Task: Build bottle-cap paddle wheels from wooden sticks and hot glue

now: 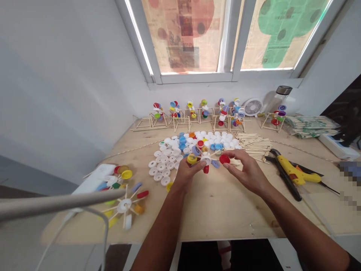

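My left hand is closed on a small wheel with a white cap hub and stick spokes. Coloured bottle caps in yellow, purple, red and blue sit around its spokes. Between the thumb and fingers of my right hand is a red bottle cap, close to the wheel's right side. Whether that cap touches a spoke I cannot tell. Just beyond the hands lie many white bottle caps, with a few blue caps among them.
Another wheel lies at the left by a white box. A yellow glue gun rests at right, near loose sticks. Stick stands with cap wheels line the back, beside a small fan. A grey bar crosses the lower left.
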`<move>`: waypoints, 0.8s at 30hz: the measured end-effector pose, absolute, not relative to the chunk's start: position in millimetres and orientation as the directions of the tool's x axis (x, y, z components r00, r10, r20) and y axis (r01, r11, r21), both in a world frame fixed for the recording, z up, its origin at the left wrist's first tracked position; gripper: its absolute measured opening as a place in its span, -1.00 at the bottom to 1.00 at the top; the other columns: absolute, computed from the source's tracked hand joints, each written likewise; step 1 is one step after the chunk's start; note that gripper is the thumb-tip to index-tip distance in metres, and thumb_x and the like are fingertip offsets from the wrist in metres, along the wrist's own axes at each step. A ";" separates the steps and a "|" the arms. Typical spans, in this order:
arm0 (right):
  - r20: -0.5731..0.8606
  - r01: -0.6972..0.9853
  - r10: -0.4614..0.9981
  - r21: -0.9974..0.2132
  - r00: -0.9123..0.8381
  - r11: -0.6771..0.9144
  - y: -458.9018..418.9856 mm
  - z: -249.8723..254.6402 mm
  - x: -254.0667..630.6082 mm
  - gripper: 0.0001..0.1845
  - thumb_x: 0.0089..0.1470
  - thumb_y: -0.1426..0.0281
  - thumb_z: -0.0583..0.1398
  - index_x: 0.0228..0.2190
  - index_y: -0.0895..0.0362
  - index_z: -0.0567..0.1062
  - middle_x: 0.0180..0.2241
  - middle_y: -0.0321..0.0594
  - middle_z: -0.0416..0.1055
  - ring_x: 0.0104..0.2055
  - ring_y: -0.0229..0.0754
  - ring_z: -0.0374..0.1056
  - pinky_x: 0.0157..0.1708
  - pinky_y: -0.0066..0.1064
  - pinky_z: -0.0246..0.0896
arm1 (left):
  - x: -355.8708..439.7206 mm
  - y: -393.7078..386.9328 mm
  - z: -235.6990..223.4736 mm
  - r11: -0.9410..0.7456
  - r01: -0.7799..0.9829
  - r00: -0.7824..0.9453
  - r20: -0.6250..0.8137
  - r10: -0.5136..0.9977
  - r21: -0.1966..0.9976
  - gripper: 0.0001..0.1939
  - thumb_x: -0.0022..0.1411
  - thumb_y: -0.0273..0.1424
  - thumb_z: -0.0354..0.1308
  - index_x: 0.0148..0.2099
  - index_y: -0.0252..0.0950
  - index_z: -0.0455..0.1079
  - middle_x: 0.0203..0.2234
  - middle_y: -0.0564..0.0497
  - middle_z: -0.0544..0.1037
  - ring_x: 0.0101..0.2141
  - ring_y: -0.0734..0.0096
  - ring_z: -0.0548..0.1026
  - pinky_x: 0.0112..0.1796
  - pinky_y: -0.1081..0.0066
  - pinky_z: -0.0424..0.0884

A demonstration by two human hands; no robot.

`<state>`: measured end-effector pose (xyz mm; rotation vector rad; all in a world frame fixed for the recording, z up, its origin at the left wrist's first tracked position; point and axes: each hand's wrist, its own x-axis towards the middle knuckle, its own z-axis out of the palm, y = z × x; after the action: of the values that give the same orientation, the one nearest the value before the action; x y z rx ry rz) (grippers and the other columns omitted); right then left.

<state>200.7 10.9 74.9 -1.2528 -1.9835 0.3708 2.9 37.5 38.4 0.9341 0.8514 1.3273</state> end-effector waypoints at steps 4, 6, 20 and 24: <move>0.467 0.656 0.843 -0.553 -0.267 0.514 15.2 73.3 198.0 -0.71 0.10 0.27 0.14 -0.13 0.06 0.42 -0.20 -0.17 0.46 -0.14 -0.11 0.31 -0.11 -0.20 0.20 | 3.5 36.1 39.0 0.005 -0.386 0.083 0.030 0.996 0.923 -0.72 -0.20 -0.37 0.40 -0.35 -0.34 0.51 -0.44 0.00 0.56 -0.37 0.35 0.47 -0.26 0.37 0.35; 0.473 0.656 0.839 -0.548 -0.268 0.519 16.7 71.5 196.5 -0.72 0.09 0.29 0.14 -0.13 0.05 0.43 -0.20 -0.17 0.46 -0.13 -0.11 0.32 -0.11 -0.20 0.20 | 3.7 36.0 38.9 0.007 -0.386 0.098 0.033 0.995 0.922 -0.71 -0.20 -0.36 0.40 -0.35 -0.34 0.51 -0.44 0.00 0.56 -0.37 0.35 0.47 -0.26 0.36 0.35; 0.415 0.602 0.878 -0.646 -0.240 0.470 20.7 62.1 195.5 -0.74 0.07 0.25 0.16 -0.20 0.08 0.47 -0.23 -0.18 0.47 -0.14 -0.12 0.33 -0.12 -0.22 0.22 | 2.9 36.3 38.1 0.003 -0.346 0.113 0.039 0.993 0.938 -0.75 -0.21 -0.36 0.40 -0.42 -0.34 0.50 -0.51 0.00 0.55 -0.44 0.38 0.45 -0.32 0.38 0.36; 0.417 0.578 0.879 -0.668 -0.230 0.468 18.5 65.1 196.7 -0.71 0.06 0.23 0.16 -0.17 0.06 0.47 -0.20 -0.18 0.47 -0.11 -0.11 0.34 -0.10 -0.21 0.22 | 2.7 35.8 38.6 0.001 -0.353 0.109 0.040 0.993 0.936 -0.72 -0.22 -0.36 0.41 -0.39 -0.33 0.51 -0.48 -0.01 0.56 -0.41 0.35 0.46 -0.30 0.36 0.36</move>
<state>196.7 18.5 65.1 -1.2151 -1.9291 0.4838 2.7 35.8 38.6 1.0074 0.8510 1.2885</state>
